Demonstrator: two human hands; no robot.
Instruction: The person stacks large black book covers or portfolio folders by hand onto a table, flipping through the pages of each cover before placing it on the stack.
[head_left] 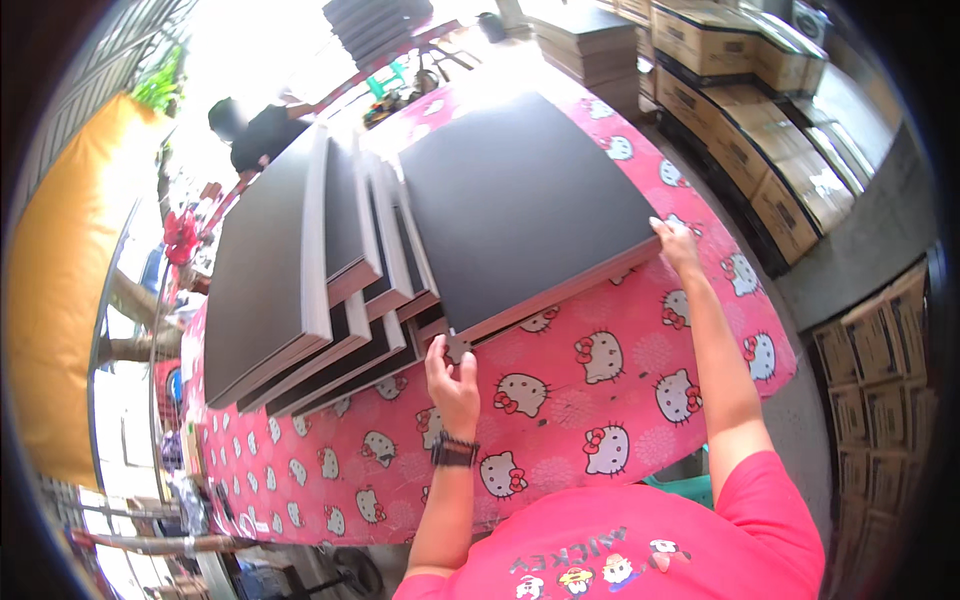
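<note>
A thick stack of large black boards (530, 200) with pale edges lies on the table in front of me. My right hand (676, 246) has its fingers closed at the stack's near right corner. By the near left corner, my left hand (454, 392) holds a small dark grey piece (456, 348) between thumb and fingers; its exact kind does not show. That piece touches or nearly touches the stack's corner. To the left, more black boards (265, 255) lie in overlapping, fanned piles with their pale edges toward me.
A pink cloth with cartoon cats (550, 440) covers the table. Cardboard boxes (745, 130) are stacked at the far right, with more boxes (880, 390) at the near right. Another person (265, 135) is at the far left. A dark stack (375, 30) stands at the back.
</note>
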